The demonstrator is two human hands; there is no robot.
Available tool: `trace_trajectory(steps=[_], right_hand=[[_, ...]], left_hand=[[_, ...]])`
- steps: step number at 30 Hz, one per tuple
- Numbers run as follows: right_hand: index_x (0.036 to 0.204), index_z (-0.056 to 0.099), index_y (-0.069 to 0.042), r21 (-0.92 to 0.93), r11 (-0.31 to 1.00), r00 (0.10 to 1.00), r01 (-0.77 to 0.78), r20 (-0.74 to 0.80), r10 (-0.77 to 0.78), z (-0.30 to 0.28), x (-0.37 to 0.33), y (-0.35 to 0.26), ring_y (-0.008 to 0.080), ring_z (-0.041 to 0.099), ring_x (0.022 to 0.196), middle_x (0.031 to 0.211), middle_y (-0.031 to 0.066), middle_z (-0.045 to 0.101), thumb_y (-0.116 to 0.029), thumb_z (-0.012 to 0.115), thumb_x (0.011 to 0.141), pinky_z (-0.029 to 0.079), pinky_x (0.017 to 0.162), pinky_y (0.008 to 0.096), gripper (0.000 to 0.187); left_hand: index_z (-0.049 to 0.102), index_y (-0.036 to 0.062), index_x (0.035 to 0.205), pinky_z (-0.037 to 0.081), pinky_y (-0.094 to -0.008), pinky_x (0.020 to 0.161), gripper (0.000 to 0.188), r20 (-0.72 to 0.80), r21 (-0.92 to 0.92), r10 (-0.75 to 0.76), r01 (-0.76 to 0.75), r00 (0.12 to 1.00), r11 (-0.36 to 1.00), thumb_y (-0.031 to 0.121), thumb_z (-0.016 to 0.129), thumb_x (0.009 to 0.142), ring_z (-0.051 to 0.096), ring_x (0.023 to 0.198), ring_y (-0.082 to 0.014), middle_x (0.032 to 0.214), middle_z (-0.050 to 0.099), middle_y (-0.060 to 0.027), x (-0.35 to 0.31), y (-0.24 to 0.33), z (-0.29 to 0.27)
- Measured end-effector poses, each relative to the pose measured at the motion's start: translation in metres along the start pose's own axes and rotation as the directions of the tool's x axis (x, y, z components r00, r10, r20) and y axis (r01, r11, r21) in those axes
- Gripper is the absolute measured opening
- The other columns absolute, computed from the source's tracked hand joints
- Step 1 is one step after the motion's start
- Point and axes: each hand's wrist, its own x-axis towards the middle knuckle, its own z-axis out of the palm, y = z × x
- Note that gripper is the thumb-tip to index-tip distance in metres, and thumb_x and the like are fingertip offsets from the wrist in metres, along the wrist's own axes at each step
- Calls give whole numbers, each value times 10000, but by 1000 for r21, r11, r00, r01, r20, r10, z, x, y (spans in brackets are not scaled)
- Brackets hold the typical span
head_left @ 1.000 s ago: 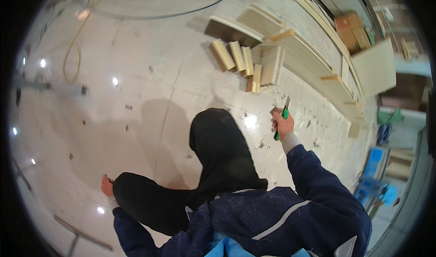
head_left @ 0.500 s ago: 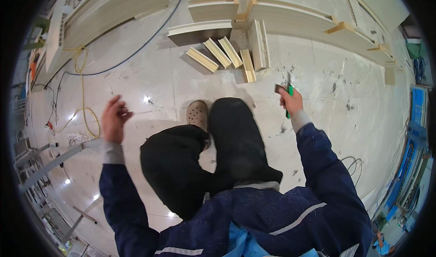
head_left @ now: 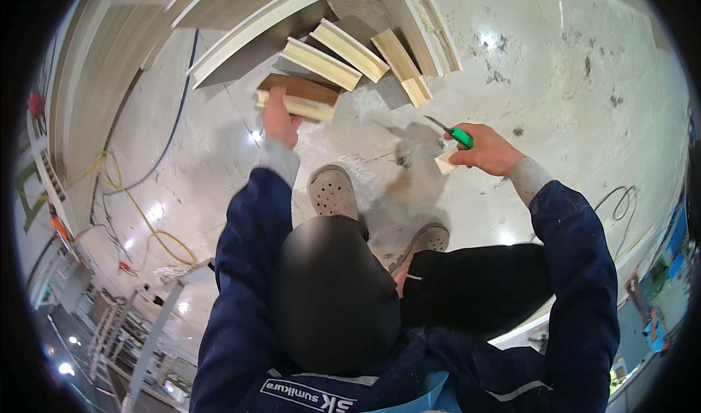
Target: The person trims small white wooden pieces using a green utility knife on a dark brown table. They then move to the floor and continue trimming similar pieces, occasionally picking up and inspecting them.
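Observation:
My left hand (head_left: 280, 123) is closed on the near end of a short cream channel piece (head_left: 314, 109), whose brown side faces up and away from me. Just beyond it, two more short channel pieces (head_left: 321, 62) lie slanted on the floor. To their right lies a narrow length with a tan face (head_left: 398, 56). In my right hand (head_left: 495, 150) is a green-handled knife (head_left: 461, 137), its thin blade pointing up and left. The same hand also pinches a small pale flat piece (head_left: 445, 162) below the knife.
Longer cream profiles (head_left: 255, 26) and a thick upright one (head_left: 427, 29) stand beyond the short pieces. A blue hose (head_left: 182, 106) and a yellow cord (head_left: 157, 230) run along the floor at left. Metal frames (head_left: 157, 325) stand at lower left. My clogs (head_left: 332, 192) are close by.
I have stepped forward and crouched lower over the pieces. My left hand went from empty to gripping the leftmost short channel piece. The knife stays in my right hand, its blade now tilted left.

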Motion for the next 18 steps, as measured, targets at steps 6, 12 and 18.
trace_trajectory(steps=[6,12,18], right_hand=[[998,714,-18,565,824,999,-41,-6,54,73,54,29,115,605,635,787,40,660,-221,792,890,445,529,283,242],[1061,710,-26,835,547,970,54,-174,170,138,62,39,91,569,641,794,13,642,-202,828,889,430,508,247,273],[1009,733,-33,613,787,930,63,-321,176,145,50,37,105,603,679,811,18,665,-249,819,869,470,575,286,272]], left_hand=[[568,58,1350,545,-455,911,545,348,38,-261,265,900,964,438,707,984,631,1041,-290,1327,573,-80,-61,-62,-20],[605,46,1294,490,-320,721,410,265,941,-344,-163,901,297,376,619,1050,583,836,-154,1064,576,-19,-76,-48,-8],[531,-11,1411,565,-355,909,479,656,396,-160,-155,738,905,296,609,1051,675,1018,-186,1254,648,-147,-107,-45,-21]])
